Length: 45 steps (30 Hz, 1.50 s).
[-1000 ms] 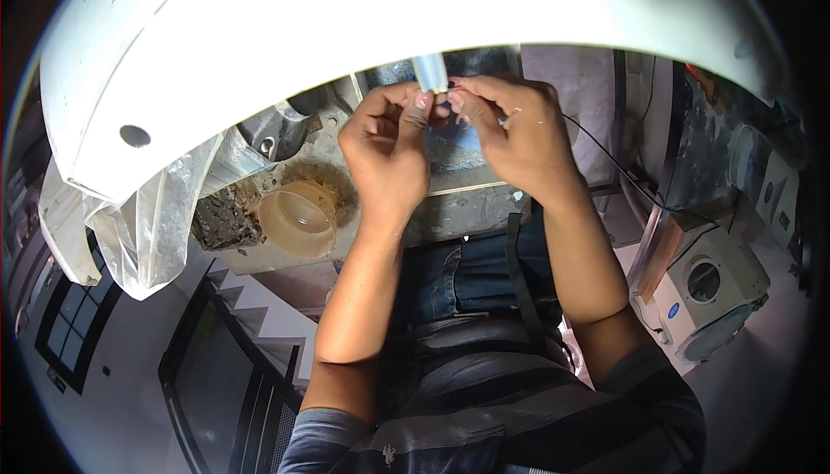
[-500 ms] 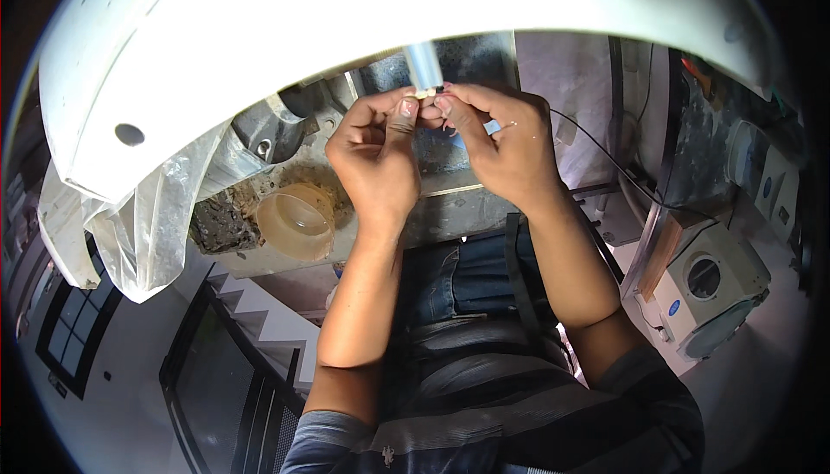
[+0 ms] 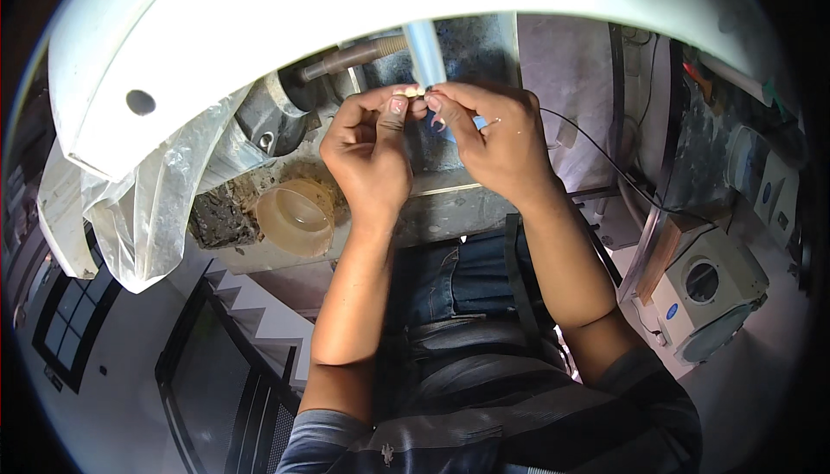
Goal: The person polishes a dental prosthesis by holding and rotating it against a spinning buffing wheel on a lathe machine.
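Observation:
Both hands meet at the middle, under the edge of a large white hood [image 3: 346, 7]. My left hand [image 3: 372, 158] is closed, pinching what looks like a small partial denture [image 3: 411, 92] with cream tooth-like pieces between thumb and forefinger. My right hand [image 3: 506, 141] is closed on its other end, thumb and forefinger pinched together. A thin pink curved part shows below the right fingertips; the fingers hide most of the piece. Just above the fingertips, a pale blue-white strip [image 3: 424, 50] runs down from the hood.
Left of my hands stand a grey metal machine [image 3: 272, 119] with a brown spindle [image 3: 350, 57], a translucent tub [image 3: 294, 236] and a dark crumbly block [image 3: 220, 214]. Clear plastic sheeting [image 3: 147, 223] hangs from the hood. A black cable [image 3: 605, 154] runs right toward a beige box-like device [image 3: 705, 288].
Both hands have shifted slightly left, still pinching the piece. The hood's edge sits higher in view, and more of the brown spindle shows.

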### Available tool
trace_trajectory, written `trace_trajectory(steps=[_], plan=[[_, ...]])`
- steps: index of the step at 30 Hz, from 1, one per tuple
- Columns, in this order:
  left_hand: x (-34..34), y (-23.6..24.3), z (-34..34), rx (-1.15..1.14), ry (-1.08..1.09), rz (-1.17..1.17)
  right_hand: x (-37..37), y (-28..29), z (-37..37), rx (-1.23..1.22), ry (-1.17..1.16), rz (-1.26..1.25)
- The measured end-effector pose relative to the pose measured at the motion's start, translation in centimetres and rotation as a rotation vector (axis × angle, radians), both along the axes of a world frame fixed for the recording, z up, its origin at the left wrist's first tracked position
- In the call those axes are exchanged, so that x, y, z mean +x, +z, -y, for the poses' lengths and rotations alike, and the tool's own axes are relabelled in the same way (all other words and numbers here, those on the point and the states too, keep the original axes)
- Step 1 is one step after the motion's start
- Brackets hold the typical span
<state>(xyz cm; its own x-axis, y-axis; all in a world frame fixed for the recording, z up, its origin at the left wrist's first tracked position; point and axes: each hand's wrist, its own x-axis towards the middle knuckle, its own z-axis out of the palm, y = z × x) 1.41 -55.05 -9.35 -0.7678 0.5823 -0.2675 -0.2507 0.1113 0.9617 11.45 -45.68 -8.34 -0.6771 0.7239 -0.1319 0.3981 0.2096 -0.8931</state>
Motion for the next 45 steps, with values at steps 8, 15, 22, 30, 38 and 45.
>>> trace_trajectory(steps=[8, 15, 22, 30, 38, 45], plan=[[-0.3, 0.1, -1.1, -0.082, -0.021, 0.054, -0.3, -0.2, 1.0, -0.12, -0.103, 0.013], [-0.1, -0.4, -1.0, -0.093, -0.058, 0.054, 0.6, -1.0, 0.4, -0.082, -0.116, 0.028], [0.4, 0.0, -0.5, -0.062, -0.045, 0.086, 0.8, -0.5, -0.1, -0.116, -0.084, 0.016], [0.2, 0.5, -0.8, -0.027, -0.028, 0.092, 0.9, -0.5, -0.3, -0.116, -0.047, -0.027], [-1.0, 0.7, 1.4, -0.005, -0.022, 0.025, -0.5, 0.3, 0.9, -0.022, 0.028, -0.135], [-0.4, 2.3, 4.6, 0.024, -0.109, -0.323, 0.6, 0.3, 1.6, 0.243, 0.083, -0.33]])
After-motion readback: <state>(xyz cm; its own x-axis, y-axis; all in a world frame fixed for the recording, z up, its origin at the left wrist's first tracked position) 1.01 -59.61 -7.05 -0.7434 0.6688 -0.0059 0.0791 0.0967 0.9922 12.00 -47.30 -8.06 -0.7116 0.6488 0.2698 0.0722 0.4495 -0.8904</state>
